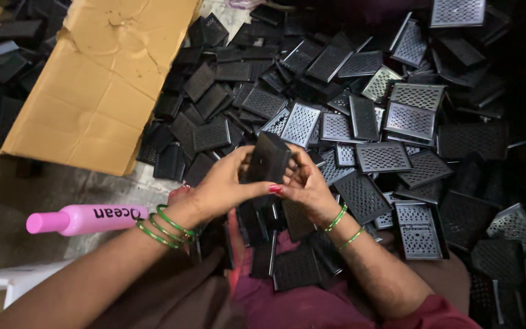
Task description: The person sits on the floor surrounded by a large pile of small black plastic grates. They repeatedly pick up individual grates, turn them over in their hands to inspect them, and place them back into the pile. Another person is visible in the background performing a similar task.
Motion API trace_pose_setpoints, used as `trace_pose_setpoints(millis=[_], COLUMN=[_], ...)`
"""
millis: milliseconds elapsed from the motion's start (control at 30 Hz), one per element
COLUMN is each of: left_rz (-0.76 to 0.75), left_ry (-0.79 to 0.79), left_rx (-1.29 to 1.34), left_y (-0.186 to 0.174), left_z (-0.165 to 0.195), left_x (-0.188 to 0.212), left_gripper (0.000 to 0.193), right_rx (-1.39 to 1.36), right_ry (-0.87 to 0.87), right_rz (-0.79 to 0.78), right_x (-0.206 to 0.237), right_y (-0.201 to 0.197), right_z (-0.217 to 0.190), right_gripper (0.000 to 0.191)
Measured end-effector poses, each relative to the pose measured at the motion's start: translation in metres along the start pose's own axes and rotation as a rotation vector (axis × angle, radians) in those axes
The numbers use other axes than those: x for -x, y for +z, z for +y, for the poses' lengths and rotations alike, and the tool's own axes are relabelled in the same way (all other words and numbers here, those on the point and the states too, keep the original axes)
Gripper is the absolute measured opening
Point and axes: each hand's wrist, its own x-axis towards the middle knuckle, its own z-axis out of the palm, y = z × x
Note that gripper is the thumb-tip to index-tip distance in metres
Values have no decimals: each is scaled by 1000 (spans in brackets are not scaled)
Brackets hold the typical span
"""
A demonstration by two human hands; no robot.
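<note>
My left hand (217,186) and my right hand (305,186) meet in the middle of the view, both gripping one black rectangular plastic piece (267,159) held upright between the fingers. Green bangles ring both wrists. Right below my hands, several more black pieces (293,265) lie on my lap. Beyond them spreads a large heap of black perforated grater-like plates (372,116), some with shiny metal faces.
A torn brown cardboard box flap (101,79) lies at the upper left, with more black pieces (1,55) behind it. A pink bottle (86,219) lies on the grey floor at the left. A white edge (7,289) shows at the bottom left.
</note>
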Motion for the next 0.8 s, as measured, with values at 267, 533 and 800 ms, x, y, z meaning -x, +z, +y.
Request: trace_pose_setpoints(millis=[267,533,800], left_rz=[-35,-95,-153], left_ry=[-71,2,43], left_rx=[244,296,325], left_y=[-3,-2,2], left_z=[-5,-10,-11], left_x=[14,27,31], left_gripper=[77,84,85], right_rx=[173,265,288], right_ry=[45,-46,-61], right_rz=[-15,-109,-127], right_x=[7,7,10], right_y=[3,8,9], right_z=[-15,-14,-22], right_gripper=[90,90,95])
